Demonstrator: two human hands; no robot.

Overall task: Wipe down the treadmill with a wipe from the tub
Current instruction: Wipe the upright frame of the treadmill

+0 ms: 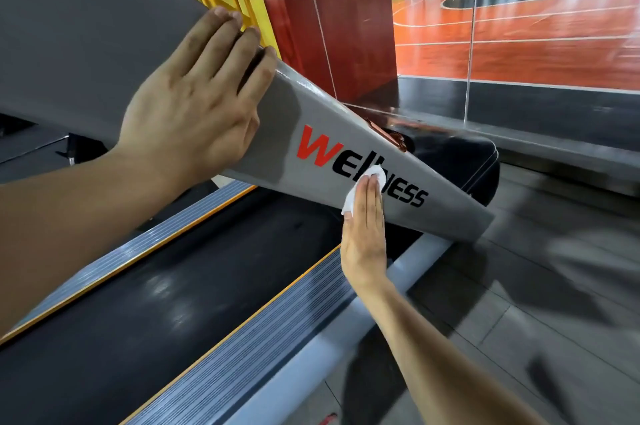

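The treadmill's grey slanted upright [311,119] crosses the view from upper left to lower right and bears the word "Wellness" in red and black. My left hand [194,102] lies flat on its upper part, fingers straight and reaching over the top edge. My right hand [363,234] presses a white wipe [349,199] flat against the upright, over the middle letters of the logo. Only the wipe's edges show above and beside my fingers. The black running belt [173,303] lies below. The tub is not in view.
Ribbed grey side rails [249,348] with orange edging flank the belt. The black motor cover [457,161] sits at the treadmill's front end. A glass wall [519,26] stands just beyond, with an orange sports court behind it. Grey tiled floor [536,286] lies to the right.
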